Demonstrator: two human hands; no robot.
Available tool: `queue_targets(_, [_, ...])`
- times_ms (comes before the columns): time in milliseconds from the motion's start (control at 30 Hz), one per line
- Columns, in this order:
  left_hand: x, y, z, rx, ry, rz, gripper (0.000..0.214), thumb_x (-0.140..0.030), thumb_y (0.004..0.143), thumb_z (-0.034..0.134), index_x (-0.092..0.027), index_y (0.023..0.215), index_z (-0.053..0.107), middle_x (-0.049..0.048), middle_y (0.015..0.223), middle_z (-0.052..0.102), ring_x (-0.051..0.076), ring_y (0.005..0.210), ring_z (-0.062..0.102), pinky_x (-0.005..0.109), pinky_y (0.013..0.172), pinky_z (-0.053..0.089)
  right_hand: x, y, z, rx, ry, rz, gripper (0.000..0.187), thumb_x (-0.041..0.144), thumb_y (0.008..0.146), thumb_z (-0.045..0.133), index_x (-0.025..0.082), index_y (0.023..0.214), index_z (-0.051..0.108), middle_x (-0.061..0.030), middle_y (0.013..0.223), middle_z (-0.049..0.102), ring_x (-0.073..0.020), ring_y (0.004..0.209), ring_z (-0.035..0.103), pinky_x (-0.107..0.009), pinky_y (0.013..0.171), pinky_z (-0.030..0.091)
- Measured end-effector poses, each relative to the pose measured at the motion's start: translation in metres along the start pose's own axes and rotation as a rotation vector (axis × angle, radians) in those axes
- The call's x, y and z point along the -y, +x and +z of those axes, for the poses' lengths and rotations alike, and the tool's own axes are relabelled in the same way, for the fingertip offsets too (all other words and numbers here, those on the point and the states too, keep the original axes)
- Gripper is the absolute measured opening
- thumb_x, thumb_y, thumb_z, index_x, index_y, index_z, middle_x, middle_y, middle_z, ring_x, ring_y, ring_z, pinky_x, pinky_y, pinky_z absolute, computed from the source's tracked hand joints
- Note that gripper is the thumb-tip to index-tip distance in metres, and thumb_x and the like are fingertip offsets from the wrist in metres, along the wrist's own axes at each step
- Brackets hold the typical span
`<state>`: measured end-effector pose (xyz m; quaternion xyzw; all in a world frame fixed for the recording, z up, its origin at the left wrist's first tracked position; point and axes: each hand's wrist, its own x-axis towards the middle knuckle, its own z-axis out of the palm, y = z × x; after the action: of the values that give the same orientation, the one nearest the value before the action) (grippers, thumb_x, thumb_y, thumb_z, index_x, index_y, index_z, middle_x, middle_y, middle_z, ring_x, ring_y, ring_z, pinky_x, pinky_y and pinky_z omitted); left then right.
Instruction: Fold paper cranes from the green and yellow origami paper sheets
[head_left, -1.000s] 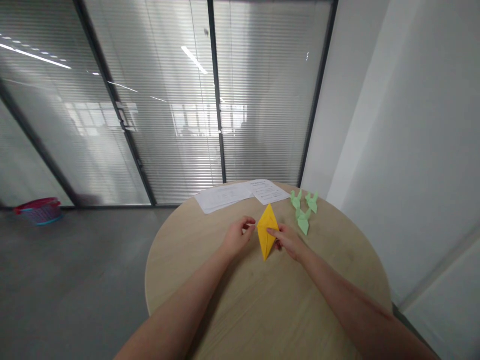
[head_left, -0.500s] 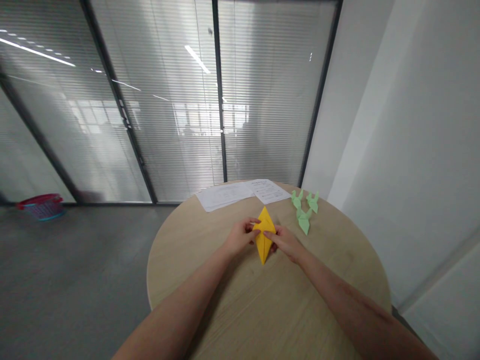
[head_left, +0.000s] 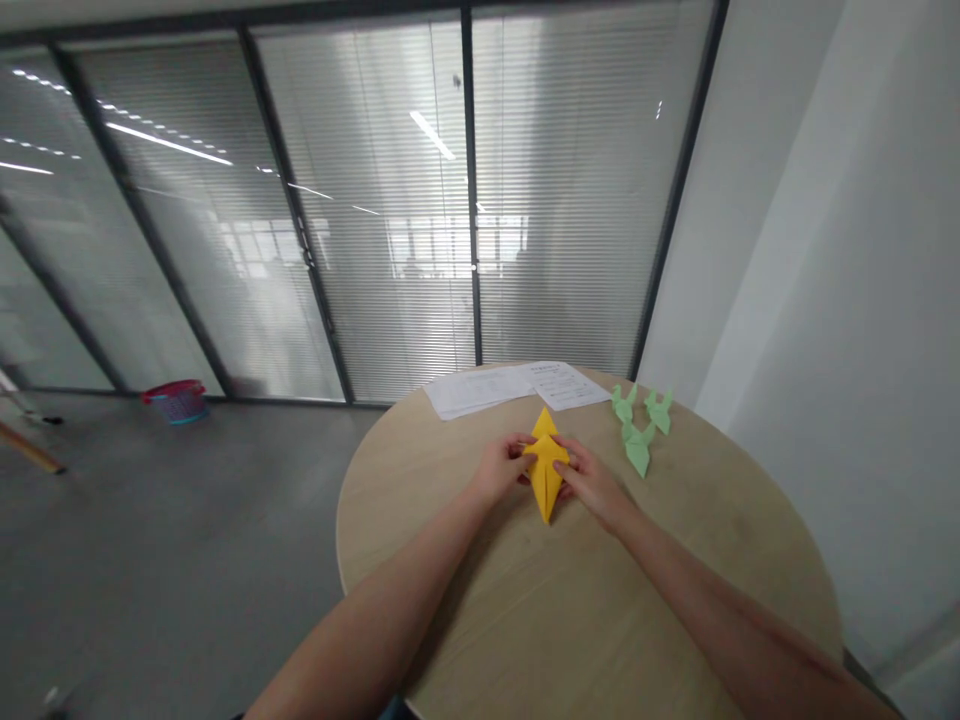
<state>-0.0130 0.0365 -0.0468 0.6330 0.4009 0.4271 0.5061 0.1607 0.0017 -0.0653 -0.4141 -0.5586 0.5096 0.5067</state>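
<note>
A yellow folded paper shape (head_left: 547,470), kite-like with points at both ends, lies on the round wooden table (head_left: 600,600). My left hand (head_left: 500,468) pinches its left edge with curled fingers. My right hand (head_left: 592,482) presses fingertips on its right edge. Both hands close in on the paper from either side.
Three pale green folded paper figures (head_left: 640,425) sit to the right of the yellow one. Two white printed sheets (head_left: 510,386) lie at the table's far edge. Glass partitions with blinds stand behind. A red and blue basket (head_left: 175,400) rests on the grey floor at left.
My left hand has closed in and taken the yellow paper's left edge. The paper's sides have been folded narrower. The view has shifted so the table sits further right.
</note>
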Motion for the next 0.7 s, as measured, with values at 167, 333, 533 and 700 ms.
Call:
queue_targets(167, [-0.002,-0.001,0.0,0.007,-0.027,0.021,0.025,-0.029,0.074,0.069,-0.012,0.092,0.063,0.0075,0.083,0.069,0.017,0.069,0.065,0.028,0.056,0.054,-0.004,0.004,-0.001,-0.004,0.106,0.02,0.039,0.034,0.077,0.063,0.02,0.113,0.058,-0.0078,0.101,0.07,-0.0208,0.079,0.068,-0.028,0.058,0.055])
queue_targets(333, [-0.01,-0.006,-0.001,0.025,-0.079,0.015,0.02,-0.028,0.073,0.066,-0.014,0.087,0.068,0.0073,0.09,0.069,0.018,0.078,0.065,0.029,0.062,0.056,-0.003,0.006,-0.004,-0.04,0.187,0.044,0.03,0.033,0.072,0.066,0.019,0.099,0.066,-0.0082,0.098,0.07,-0.0229,0.084,0.067,-0.031,0.063,0.056])
queue_targets(533, [-0.016,-0.009,-0.001,0.104,-0.082,0.027,0.03,-0.039,0.077,0.063,-0.013,0.09,0.068,0.0089,0.091,0.069,0.019,0.079,0.064,0.028,0.06,0.055,-0.002,0.007,-0.007,-0.088,0.157,0.012,0.025,0.032,0.071,0.064,0.018,0.092,0.069,-0.0079,0.096,0.07,-0.022,0.083,0.067,-0.031,0.064,0.056])
queue_targets(700, [-0.016,-0.006,0.0,0.055,-0.029,0.056,0.045,-0.032,0.072,0.069,-0.016,0.112,0.057,0.0057,0.086,0.069,0.017,0.073,0.065,0.026,0.055,0.053,0.007,0.003,-0.006,-0.069,0.135,0.039,0.024,0.027,0.075,0.058,0.017,0.094,0.067,-0.0087,0.094,0.069,-0.0194,0.077,0.067,-0.029,0.059,0.056])
